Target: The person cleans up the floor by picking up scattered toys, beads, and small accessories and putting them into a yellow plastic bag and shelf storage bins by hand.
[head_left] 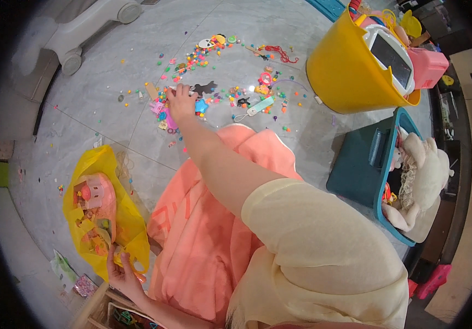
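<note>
My right hand [181,105] reaches out to the pile of small toys on the floor, its fingers bent down and close together. What lies under the fingertips is too small to make out. Beside it are a pink plastic toy [170,122], a blue star [201,106] and a flat black cutout [205,88]. Low on the left, my left hand [124,278] is at the near edge of a yellow plastic bag [137,241], its thumb and forefinger against the rim. Inside the bag lies a pink toy [106,193] with a castle-like piece, among other bits.
Colourful beads [192,60] are scattered over the grey tile floor. A tall yellow bucket [334,66] full of toys and a teal bin [359,164] with a plush toy [430,170] stand on the right. A coral cloth [203,247] covers my lap. A wooden box [101,312] is at lower left.
</note>
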The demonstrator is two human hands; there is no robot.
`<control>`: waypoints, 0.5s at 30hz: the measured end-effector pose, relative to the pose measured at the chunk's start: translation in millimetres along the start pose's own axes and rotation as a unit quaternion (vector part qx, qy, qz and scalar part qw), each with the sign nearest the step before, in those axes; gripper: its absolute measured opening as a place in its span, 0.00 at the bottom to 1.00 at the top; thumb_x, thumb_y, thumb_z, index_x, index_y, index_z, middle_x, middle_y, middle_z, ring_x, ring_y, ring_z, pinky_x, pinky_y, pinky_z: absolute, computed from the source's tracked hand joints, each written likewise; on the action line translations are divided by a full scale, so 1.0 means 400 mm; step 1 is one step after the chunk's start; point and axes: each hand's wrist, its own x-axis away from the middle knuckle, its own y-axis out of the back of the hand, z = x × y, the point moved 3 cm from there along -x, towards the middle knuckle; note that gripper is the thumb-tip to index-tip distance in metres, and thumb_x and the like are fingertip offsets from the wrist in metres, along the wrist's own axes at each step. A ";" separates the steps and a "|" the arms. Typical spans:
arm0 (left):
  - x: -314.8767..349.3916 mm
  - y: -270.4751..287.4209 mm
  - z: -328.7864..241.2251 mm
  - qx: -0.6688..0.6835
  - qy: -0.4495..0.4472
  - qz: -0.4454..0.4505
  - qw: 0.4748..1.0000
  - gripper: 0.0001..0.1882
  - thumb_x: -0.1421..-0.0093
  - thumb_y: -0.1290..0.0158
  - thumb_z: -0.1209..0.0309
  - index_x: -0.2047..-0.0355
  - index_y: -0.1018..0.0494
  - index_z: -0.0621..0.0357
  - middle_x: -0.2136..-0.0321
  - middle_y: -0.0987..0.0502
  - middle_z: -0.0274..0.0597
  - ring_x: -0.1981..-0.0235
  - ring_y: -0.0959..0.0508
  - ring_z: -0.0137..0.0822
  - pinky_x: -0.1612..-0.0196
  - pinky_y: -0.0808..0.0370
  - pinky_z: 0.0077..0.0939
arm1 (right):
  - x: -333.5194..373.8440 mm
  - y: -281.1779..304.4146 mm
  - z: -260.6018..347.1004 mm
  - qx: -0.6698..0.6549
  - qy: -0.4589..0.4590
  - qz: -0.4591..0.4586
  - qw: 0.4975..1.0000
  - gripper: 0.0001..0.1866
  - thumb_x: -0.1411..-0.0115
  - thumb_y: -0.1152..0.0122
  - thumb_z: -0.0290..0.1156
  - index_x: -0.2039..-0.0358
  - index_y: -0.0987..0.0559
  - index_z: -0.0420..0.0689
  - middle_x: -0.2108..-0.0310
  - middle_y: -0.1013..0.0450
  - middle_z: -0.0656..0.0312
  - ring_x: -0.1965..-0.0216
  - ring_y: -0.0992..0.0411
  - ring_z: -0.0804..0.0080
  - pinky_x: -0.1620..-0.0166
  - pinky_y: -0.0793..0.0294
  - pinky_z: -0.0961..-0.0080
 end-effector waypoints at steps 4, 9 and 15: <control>-0.014 0.014 0.019 -0.025 0.033 -0.016 0.999 0.18 0.35 0.43 0.69 0.47 0.25 0.64 0.71 0.23 0.34 0.78 0.33 0.19 0.75 0.37 0.13 | -0.004 0.005 0.017 -0.004 0.047 0.037 0.998 0.26 0.37 0.47 0.53 0.43 0.29 0.55 0.48 0.35 0.53 0.45 0.39 0.54 0.50 0.37 0.47; -0.013 0.063 0.048 -0.037 0.055 -0.064 0.996 0.18 0.34 0.43 0.66 0.49 0.25 0.66 0.60 0.21 0.42 0.65 0.23 0.25 0.63 0.24 0.22 | 0.059 0.045 0.043 -0.011 0.078 0.011 0.997 0.35 0.41 0.49 0.66 0.42 0.29 0.56 0.48 0.35 0.51 0.45 0.39 0.53 0.49 0.39 0.48; -0.009 0.047 0.028 -0.035 0.034 -0.066 0.997 0.18 0.34 0.43 0.64 0.49 0.23 0.64 0.71 0.26 0.34 0.74 0.31 0.22 0.72 0.32 0.19 | 0.067 0.052 0.065 -0.032 0.173 0.012 0.984 0.39 0.46 0.48 0.71 0.42 0.28 0.59 0.53 0.34 0.52 0.47 0.39 0.54 0.50 0.40 0.48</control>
